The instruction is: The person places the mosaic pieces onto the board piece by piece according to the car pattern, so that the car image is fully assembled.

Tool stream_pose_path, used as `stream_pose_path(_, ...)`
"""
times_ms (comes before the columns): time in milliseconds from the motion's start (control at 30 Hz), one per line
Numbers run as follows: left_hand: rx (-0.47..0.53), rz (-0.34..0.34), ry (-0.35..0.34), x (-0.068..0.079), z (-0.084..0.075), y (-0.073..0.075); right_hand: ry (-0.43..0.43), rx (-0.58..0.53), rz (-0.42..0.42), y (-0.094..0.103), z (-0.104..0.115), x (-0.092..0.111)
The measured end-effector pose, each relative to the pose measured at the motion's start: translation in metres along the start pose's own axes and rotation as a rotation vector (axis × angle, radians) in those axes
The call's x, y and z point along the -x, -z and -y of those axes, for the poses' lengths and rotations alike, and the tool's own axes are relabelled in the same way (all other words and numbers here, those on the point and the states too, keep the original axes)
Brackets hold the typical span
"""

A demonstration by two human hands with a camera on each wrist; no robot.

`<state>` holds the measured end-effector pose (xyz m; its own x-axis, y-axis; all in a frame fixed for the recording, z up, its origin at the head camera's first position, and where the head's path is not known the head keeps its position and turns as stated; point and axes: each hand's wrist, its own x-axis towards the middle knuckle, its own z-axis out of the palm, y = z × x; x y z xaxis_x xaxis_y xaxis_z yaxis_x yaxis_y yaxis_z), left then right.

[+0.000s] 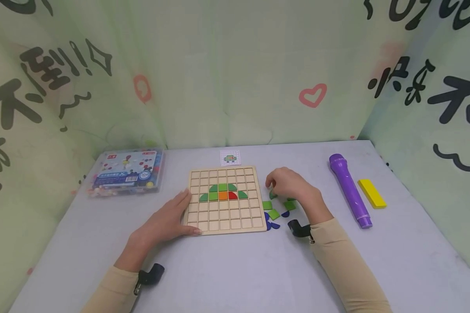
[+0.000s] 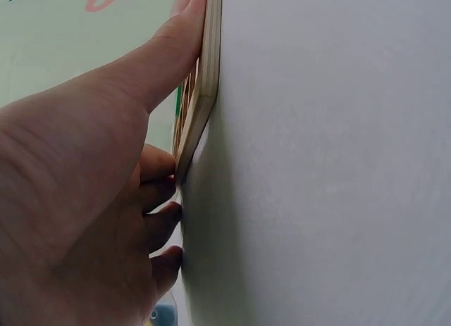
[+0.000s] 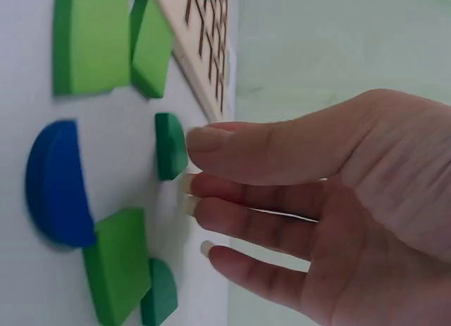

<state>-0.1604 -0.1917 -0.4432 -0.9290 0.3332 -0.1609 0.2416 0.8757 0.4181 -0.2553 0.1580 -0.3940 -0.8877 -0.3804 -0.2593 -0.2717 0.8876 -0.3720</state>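
Note:
A square wooden grid board (image 1: 225, 215) lies on the table, with green, orange and red pieces forming a domed shape in its upper middle. At its left side, my left hand (image 1: 165, 219) rests fingers along the edge and lays a straight thumb over the front corner. To the board's right, my right hand (image 1: 291, 184) hovers low over loose pieces. Its thumb tip is right at a dark green quarter-round piece (image 3: 169, 146), with the other fingers loosely bent and apart. Close by lie light green squares (image 3: 116, 270) and blue rounded pieces (image 3: 60, 185).
Behind the board lies a small picture card (image 1: 230, 158) showing a similar domed figure. A clear plastic case (image 1: 127, 170) of coloured parts sits at the back left. On the right are a purple microphone-shaped object (image 1: 350, 191) and a yellow block (image 1: 372, 194).

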Motion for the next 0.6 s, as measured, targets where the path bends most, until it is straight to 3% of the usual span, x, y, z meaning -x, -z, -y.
stream_pose_path(300,0.007,-0.001,-0.003,0.001,-0.001,0.001,-0.007,-0.02,0.003,-0.004,-0.009,0.0)
stream_pose_path(600,0.003,-0.007,-0.011,0.001,0.0,0.0,0.064,-0.085,-0.036,-0.005,-0.011,-0.001)
